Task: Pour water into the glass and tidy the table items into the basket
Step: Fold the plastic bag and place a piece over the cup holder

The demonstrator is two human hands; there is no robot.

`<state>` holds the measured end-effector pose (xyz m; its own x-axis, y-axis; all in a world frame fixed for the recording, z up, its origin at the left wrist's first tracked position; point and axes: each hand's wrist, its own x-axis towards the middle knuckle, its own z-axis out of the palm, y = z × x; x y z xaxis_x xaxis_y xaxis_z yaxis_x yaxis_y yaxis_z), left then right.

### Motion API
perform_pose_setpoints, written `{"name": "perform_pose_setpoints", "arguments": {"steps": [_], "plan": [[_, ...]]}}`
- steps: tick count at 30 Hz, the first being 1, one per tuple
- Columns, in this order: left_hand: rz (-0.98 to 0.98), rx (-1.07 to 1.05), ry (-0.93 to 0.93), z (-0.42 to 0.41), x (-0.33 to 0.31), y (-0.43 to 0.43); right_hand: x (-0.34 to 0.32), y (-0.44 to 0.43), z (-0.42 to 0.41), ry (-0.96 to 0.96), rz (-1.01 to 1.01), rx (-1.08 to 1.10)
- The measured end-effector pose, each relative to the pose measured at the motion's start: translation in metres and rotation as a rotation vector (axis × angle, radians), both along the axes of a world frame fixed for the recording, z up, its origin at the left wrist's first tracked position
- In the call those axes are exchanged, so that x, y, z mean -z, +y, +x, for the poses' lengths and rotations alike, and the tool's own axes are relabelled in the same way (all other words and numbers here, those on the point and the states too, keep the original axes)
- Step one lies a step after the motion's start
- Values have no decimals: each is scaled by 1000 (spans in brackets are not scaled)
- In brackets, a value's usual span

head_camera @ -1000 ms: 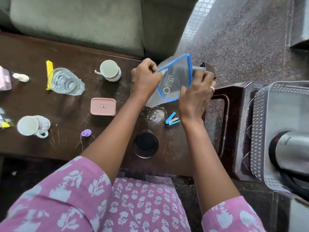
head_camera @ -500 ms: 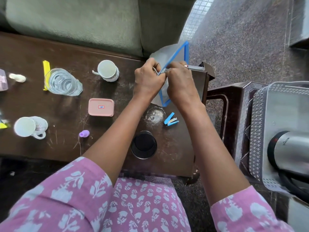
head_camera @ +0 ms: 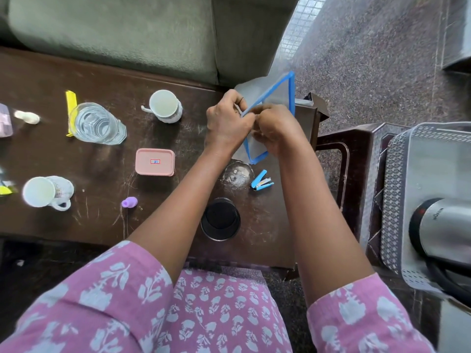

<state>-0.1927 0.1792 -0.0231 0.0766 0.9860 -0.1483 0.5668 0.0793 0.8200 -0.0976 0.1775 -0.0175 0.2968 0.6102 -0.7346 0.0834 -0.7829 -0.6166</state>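
Pouch point(head_camera: 276, 94): clear, blue-edged, now folded narrower than second ago. Left hand point(head_camera: 228, 123), right hand point(head_camera: 274, 128): both pinching its edge, above desk point(head_camera: 107, 220) far corner. Glass point(head_camera: 95, 123): filled. Basket point(head_camera: 397, 189): right, apart. Tidying underway.

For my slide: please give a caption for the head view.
Both hands hold a blue-edged clear pouch above the table.

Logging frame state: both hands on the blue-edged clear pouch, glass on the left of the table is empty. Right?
Not quite. The head view shows the glass on the left of the table already holding water, not empty. The rest stands: the left hand and right hand both grip the blue-edged clear pouch.
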Motion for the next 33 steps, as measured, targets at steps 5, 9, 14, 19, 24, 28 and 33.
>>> {"name": "perform_pose_setpoints", "arguments": {"steps": [5, 9, 14, 19, 24, 28, 33], "plan": [[-4, 4, -20, -3, -1, -3, 1, -8, -4, 163, 67, 33], [12, -6, -12, -8, 2, -8, 5, -14, -9, 272, 148, -15], [-15, 37, 1, -13, 4, -14, 16, -17, -15, 286, 114, -82], [-96, -32, 77, -13, 10, -19, 25, -19, -17, -4, 23, -167], [-137, -8, 157, -11, 11, -21, 9, -18, -4, -119, 9, -104], [-102, -35, 228, -12, 17, -21, -19, -17, 22, -248, 102, -67], [-245, 26, 248, -7, 39, -28, -41, -30, 49, -180, 208, -122]]}}
